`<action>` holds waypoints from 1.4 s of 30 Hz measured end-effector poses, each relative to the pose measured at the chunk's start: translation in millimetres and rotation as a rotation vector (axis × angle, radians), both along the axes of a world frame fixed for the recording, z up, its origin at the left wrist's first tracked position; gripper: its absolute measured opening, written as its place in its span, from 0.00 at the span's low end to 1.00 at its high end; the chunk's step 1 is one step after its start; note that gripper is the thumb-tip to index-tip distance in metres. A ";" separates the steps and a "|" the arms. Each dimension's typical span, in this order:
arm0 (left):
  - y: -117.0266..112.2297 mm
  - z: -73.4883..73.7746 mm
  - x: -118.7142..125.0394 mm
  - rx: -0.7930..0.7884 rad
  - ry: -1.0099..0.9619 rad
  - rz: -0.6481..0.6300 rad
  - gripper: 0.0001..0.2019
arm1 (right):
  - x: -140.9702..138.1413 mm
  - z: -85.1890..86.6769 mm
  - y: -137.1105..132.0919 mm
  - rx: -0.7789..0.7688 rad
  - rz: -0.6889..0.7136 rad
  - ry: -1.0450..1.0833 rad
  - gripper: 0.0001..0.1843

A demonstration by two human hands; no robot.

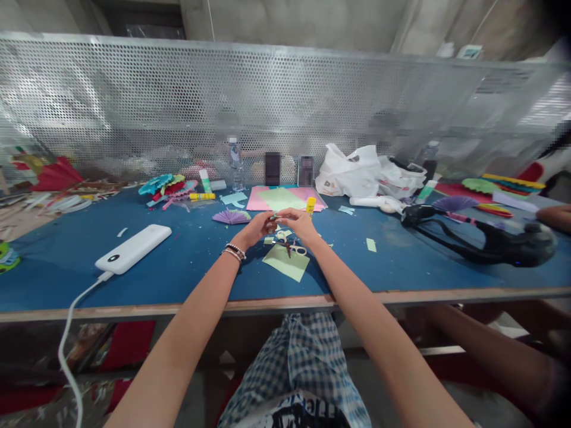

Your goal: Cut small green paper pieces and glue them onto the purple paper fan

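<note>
In the middle of the blue table, my left hand (261,228) and my right hand (300,223) meet with fingertips pinched together. Whatever they hold is small and mostly hidden; a hint of pale green shows there. Just below them, scissors (300,251) with light handles lie partly over a pale green paper sheet (292,268), among small green scraps. A purple folded paper fan (231,216) rests left of my left hand. Behind my right hand stands a yellow glue stick (311,205). Pink paper sheets (256,201) with a green one on top lie beyond my hands.
A white power bank (134,248) with a cable lies at left. Along the mesh partition (178,107) stand a water bottle (236,166), two dark phones, and white plastic bags (350,171). At right are a black strapped device (495,244) and another person's arm (555,217).
</note>
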State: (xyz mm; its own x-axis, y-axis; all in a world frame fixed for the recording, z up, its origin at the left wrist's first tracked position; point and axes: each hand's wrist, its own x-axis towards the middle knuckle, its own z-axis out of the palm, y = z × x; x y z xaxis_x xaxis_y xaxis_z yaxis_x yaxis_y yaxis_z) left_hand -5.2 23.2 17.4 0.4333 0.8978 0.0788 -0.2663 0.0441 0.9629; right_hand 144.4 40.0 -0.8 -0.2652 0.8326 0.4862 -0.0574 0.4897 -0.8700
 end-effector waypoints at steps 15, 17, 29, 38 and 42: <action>4.0 -7.9 2.4 -0.047 0.040 -0.011 0.13 | 2.9 -2.1 6.0 0.319 -0.287 -0.135 0.05; 2.3 -7.3 2.6 -0.059 0.058 -0.035 0.15 | 3.6 -1.1 4.6 0.336 -0.346 -0.150 0.05; -2.2 -4.7 3.6 0.086 0.095 0.004 0.11 | 3.0 -2.5 7.1 0.259 -0.304 -0.165 0.04; -3.0 -4.7 4.0 0.235 0.173 0.096 0.17 | 3.1 0.7 1.7 0.196 -0.324 -0.153 0.08; 1.8 -8.2 6.2 0.244 0.172 0.123 0.15 | 4.3 2.2 2.7 0.195 -0.328 -0.158 0.08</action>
State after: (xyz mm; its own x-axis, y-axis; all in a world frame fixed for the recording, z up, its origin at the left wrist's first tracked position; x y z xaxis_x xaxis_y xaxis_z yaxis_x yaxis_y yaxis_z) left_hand 1.0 25.0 9.2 0.3479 0.9081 0.2331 -0.0880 -0.2159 0.9724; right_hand 148.7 42.8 1.4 -0.0845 0.7818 0.6178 0.2558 0.6162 -0.7449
